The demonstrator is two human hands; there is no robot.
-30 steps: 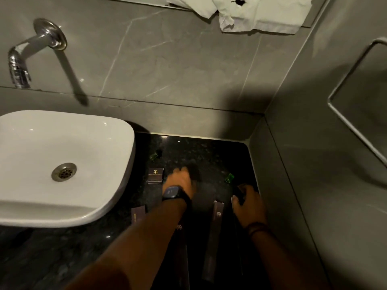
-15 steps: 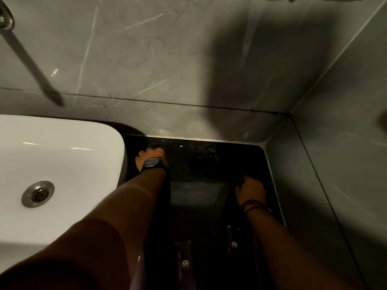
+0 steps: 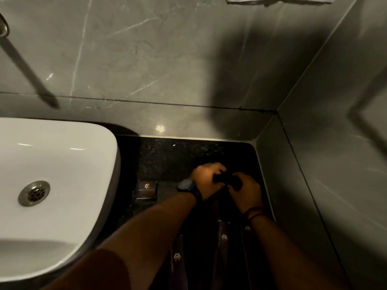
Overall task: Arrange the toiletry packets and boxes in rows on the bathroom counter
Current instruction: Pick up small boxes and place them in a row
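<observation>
My left hand, with a dark watch on its wrist, and my right hand meet over the back of the black counter. Both close around a small dark item; the light is too dim to tell what it is. A small square dark box with a pale logo lies flat to the left, beside the basin. Nearer to me, three long dark packets with logos lie side by side, lengthwise, partly hidden by my forearms.
A white basin with a metal drain fills the left side. Grey tiled walls close the counter at the back and right. A tap base shows at the top left edge, and white cloth hangs at the top edge.
My left hand has moved from the back left corner by the basin to the right, and my right hand came inward; both now meet on the small dark item. The square box is uncovered.
</observation>
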